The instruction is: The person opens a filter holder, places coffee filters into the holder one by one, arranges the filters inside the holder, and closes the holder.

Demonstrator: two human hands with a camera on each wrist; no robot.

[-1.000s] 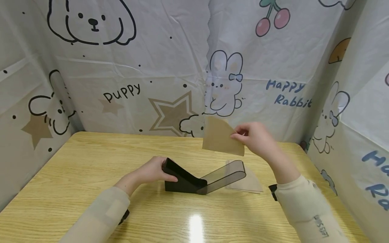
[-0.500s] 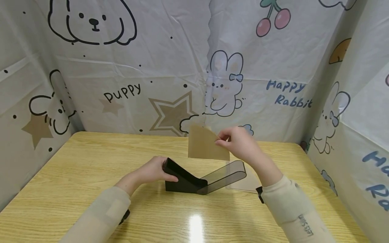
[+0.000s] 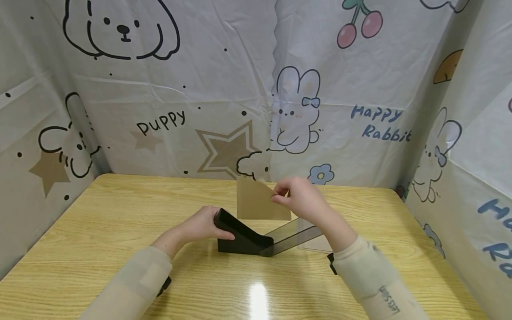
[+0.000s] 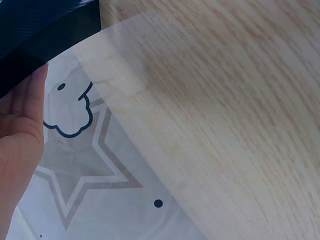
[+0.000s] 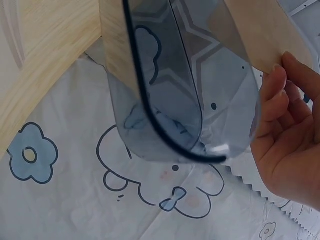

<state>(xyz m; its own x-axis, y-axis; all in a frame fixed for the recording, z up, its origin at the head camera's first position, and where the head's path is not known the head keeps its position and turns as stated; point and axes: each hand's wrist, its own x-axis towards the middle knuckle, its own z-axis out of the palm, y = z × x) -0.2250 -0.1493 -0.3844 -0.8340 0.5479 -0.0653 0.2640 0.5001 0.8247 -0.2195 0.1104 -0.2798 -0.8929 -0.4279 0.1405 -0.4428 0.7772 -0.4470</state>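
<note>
The right grip [image 3: 301, 199] pinched one paper sheet [image 3: 259, 203], to its left — at least one more sheet [image 3: 320, 244] lay on the surface [image 3: 208, 286] — and the left grip [image 3: 200, 226] clasped one clear-lidded black box [image 3: 247, 241].

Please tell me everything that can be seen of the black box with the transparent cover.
The black box looks like plastic; its top slopes down from the tall end to the low one, where a smoky transparent cover stands open, slanting upward. It rests on the wood-grained table, its tall end gripped by the left hand. Its inside cannot be seen.
</note>
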